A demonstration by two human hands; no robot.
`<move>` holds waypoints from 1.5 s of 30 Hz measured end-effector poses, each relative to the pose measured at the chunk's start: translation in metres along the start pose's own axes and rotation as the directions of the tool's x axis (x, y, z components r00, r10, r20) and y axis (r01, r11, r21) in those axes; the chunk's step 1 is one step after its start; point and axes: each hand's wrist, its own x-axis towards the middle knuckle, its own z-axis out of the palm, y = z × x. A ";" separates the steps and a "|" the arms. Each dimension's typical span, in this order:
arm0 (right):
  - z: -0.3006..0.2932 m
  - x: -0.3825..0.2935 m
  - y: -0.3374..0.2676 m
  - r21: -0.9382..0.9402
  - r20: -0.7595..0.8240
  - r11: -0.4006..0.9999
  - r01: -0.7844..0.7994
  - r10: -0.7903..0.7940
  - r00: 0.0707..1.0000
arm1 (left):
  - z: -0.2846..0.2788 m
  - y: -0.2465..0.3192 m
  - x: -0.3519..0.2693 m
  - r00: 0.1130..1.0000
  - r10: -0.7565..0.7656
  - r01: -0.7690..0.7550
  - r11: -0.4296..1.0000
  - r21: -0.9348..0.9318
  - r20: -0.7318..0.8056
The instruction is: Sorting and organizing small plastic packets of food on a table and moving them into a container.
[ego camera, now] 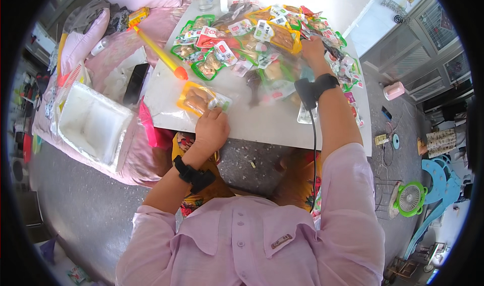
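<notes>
My left hand [212, 129] holds the lower right corner of a yellow-edged vacuum food pack [196, 99], which lies on a clear plastic bag [168, 114] at the left front of the white table [242, 125]. Farther back, my right hand [314, 51] is at the right end of another yellow-edged food pack [283, 37], its fingertips partly hidden among the packs. Around it spreads a heap of sealed food packs with green, red and yellow edges, such as a green-edged pack [208, 65]. Some packs in the middle look blurred. Both wrists wear black bands.
A white foam box [363, 6] stands at the table's back. On the pink-covered bed to the left are an empty foam box [94, 125], a black phone [137, 82] and a pink plastic bag [148, 123]. A yellow tube with an orange tip [160, 53] reaches over the table's edge.
</notes>
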 end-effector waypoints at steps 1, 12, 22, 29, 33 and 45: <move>0.005 0.002 -0.002 0.006 0.005 1.000 0.004 -0.004 1.000 | 0.000 0.000 -0.001 1.000 -0.005 0.005 1.000 0.007 -0.002; 0.014 0.013 0.003 -0.223 0.229 0.975 -0.003 0.056 0.972 | -0.003 0.013 -0.005 0.996 -0.009 0.007 1.000 0.022 0.085; 0.028 0.010 0.007 -0.041 0.197 0.999 0.008 0.000 0.980 | -0.010 0.013 -0.014 0.999 -0.012 0.009 0.998 0.066 0.053; 0.057 0.021 0.033 -0.160 0.180 0.986 0.038 -0.008 0.984 | -0.011 0.004 -0.020 0.996 -0.076 0.080 0.988 0.130 -0.041; 0.026 -0.014 -0.032 -0.290 0.352 0.929 0.231 -0.121 0.928 | -0.012 -0.003 -0.024 0.994 -0.104 0.106 0.989 0.106 -0.023; 0.044 -0.009 -0.012 -0.351 0.287 0.926 -0.141 0.250 0.925 | -0.008 -0.001 -0.028 0.998 -0.064 0.063 0.995 0.079 0.013</move>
